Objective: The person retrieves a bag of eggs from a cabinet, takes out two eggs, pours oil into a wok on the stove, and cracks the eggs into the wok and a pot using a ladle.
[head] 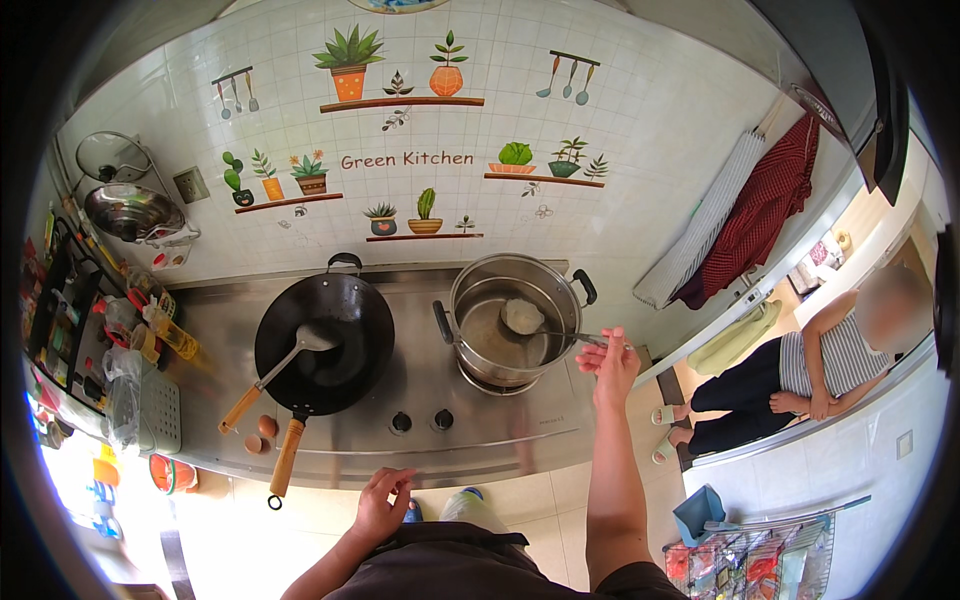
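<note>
My right hand (615,367) grips the handle of a metal ladle (559,335) over a steel stockpot (517,364) on the right burner. The ladle's bowl holds something whitish (523,316) inside the pot, above cloudy liquid. My left hand (384,502) hangs in front of the stove's front edge, holding nothing, fingers loosely curled. To the left, a black wok (360,375) has a metal spatula (319,339) lying in it, its wooden handle over the rim. The wok's wooden handle (287,457) points towards me.
Two brown eggshell pieces or eggs (262,435) lie beside the wok on the steel stove top (427,375). Bottles (171,330) and a grey plastic basket (159,405) stand at left. A person (832,367) stands in the doorway at right. Cloths (750,225) hang on the wall.
</note>
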`<move>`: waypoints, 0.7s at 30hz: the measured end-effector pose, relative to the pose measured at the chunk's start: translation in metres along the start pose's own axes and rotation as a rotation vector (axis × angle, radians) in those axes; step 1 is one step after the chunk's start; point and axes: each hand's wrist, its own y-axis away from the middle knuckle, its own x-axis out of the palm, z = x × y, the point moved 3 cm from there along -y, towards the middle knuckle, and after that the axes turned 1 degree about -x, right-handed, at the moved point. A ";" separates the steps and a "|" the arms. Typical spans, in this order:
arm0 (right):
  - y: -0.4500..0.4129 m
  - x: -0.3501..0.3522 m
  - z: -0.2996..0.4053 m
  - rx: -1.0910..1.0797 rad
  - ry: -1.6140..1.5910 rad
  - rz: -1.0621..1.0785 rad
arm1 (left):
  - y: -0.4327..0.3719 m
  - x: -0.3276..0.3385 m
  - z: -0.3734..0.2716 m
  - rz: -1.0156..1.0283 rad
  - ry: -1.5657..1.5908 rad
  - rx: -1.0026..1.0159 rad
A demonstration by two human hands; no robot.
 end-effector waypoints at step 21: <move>0.001 -0.001 0.003 0.012 -0.007 -0.018 | 0.000 0.000 0.001 0.003 0.001 0.016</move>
